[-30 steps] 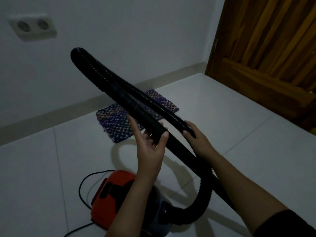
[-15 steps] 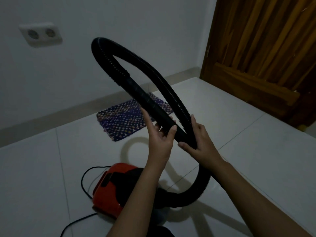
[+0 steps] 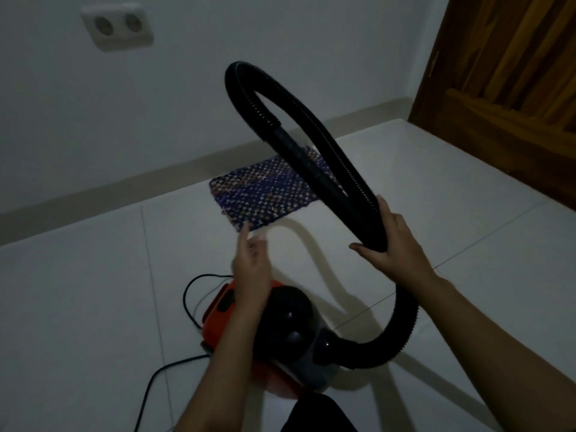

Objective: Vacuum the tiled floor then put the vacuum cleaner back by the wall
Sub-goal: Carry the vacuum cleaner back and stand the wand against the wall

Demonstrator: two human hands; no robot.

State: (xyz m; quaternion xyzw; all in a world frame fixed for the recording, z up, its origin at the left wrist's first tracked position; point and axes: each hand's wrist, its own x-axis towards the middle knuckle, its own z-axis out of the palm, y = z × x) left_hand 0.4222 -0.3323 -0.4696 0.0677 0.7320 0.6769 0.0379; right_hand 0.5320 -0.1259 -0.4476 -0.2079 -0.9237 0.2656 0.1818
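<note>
A red and black canister vacuum cleaner (image 3: 290, 325) sits on the white tiled floor (image 3: 78, 307) below my arms. Its black ribbed hose (image 3: 314, 120) rises from the canister's right side and folds back on itself in a tall loop. My right hand (image 3: 392, 244) grips both strands of the folded hose together, holding the loop up. My left hand (image 3: 251, 266) hovers over the canister's red end, fingers spread and blurred, touching nothing. A black power cord (image 3: 187, 294) curls on the tiles left of the canister.
A purple woven mat (image 3: 252, 194) lies by the white wall (image 3: 280, 42) and its skirting. A double socket (image 3: 117, 24) sits on the wall at upper left. A wooden door (image 3: 514, 73) fills the upper right corner.
My left hand has let go of the hose and dropped toward the canister. My right hand carried the folded hose loop to the right and a little higher.
</note>
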